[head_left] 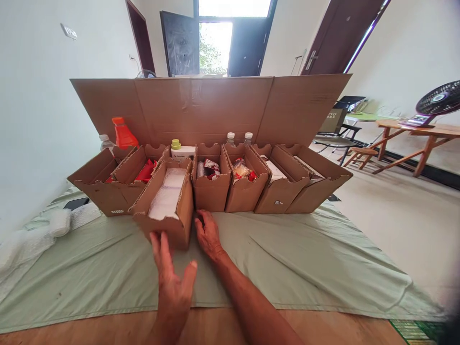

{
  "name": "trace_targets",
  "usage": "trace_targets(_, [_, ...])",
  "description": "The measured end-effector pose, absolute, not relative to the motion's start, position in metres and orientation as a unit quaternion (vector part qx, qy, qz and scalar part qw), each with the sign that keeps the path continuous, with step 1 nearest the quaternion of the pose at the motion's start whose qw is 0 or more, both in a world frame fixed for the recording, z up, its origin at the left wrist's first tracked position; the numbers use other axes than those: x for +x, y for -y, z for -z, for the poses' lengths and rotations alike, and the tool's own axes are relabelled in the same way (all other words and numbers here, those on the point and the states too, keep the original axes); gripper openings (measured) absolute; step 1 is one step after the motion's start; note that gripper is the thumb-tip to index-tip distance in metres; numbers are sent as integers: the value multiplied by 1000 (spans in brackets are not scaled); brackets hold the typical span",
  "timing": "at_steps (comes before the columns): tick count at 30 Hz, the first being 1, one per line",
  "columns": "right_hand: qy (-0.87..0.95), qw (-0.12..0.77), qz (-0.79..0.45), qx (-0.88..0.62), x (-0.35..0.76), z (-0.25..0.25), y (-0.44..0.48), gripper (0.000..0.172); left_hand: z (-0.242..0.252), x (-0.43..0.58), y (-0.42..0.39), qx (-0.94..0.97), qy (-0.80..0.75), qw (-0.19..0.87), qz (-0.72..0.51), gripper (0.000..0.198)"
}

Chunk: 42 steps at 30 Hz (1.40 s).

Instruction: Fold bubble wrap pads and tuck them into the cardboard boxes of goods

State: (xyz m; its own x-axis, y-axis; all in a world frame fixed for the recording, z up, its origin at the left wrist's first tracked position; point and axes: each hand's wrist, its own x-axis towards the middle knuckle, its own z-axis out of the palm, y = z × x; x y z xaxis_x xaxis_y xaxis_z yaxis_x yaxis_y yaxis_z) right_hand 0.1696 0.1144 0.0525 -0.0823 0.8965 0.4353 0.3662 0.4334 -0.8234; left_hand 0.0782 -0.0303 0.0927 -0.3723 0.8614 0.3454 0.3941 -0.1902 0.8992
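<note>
Here the box (166, 211) of white packs sits on the cloth (287, 258), forward of the row (247, 189). The left hand (173, 282), fingers spread, meets its front. The right hand (208, 235), fingers loosely together, flanks its corner, likely keeping it square.

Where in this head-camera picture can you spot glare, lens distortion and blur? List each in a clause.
Head view, all three: daylight blows out the doorway white; the wide lens splays the row of cardboard boxes and tilts the walls; the left hand, nearest the lens, looks oversized and slightly soft.
</note>
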Motion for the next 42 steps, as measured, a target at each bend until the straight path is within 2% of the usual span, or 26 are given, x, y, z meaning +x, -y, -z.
trace_targets(10, [666, 492, -280, -485, 171, -49, -119, 34, -94, 74, -74, 532, -583, 198, -581, 84])
trace_targets(19, [670, 491, -288, -478, 173, -49, -120, 36, -78, 68, -89, 570, -560, 183, -574, 83])
trace_targets(24, [675, 490, -282, -474, 172, -48, -121, 30, -77, 55, -92, 598, -547, 196, -552, 82])
trace_targets(27, [680, 488, -276, -473, 173, -48, -122, 27, -79, 47, -87, 621, -546, 207, -523, 75])
trace_targets(32, [687, 485, -265, -472, 174, -50, -125, 24, -74, 5, -61, 643, -580, 210, -454, 48])
trace_targets(38, [703, 475, -244, -470, 173, -57, -116, 25, -62, -88, -30, 581, -671, 132, -441, 46])
trace_targets(42, [728, 467, -224, -449, 157, -79, -102, 30, -51, -105, -21, 571, -682, 111, -443, 37])
